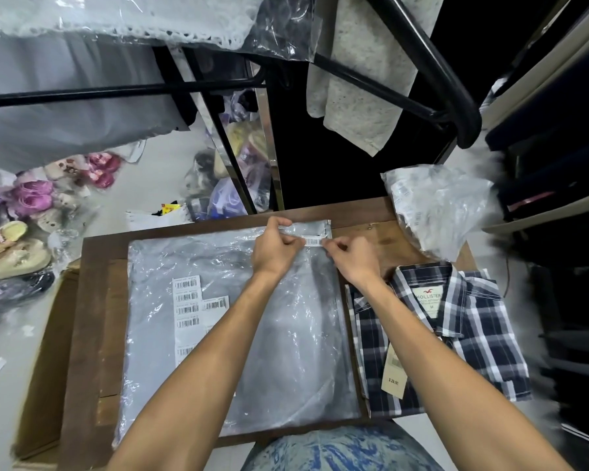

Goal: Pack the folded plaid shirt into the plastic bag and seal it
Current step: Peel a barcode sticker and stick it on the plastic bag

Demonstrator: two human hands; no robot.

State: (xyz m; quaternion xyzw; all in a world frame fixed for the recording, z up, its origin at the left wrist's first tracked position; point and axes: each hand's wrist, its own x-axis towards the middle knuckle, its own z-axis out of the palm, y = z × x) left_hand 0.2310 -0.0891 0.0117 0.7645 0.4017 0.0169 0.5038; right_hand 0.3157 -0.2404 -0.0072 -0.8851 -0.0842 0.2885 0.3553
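Observation:
A large clear plastic bag (238, 321) lies flat on the wooden table (92, 300), with several barcode stickers on its left half. At the bag's far edge, my left hand (278, 244) pinches the folded flap. My right hand (352, 260) pinches the end of a white barcode sticker (313, 241) on that flap. The folded navy and white plaid shirt (456, 334) rests on the table to the right of the bag, collar away from me, with a tan price tag (395, 372) on it. The shirt is outside the bag.
A crumpled pile of plastic bags (436, 205) sits at the table's far right corner. A cardboard box (45, 368) stands at the left of the table. Bagged shoes (24, 232) cover the floor at left. Black rack bars (422, 62) and hanging garments are overhead.

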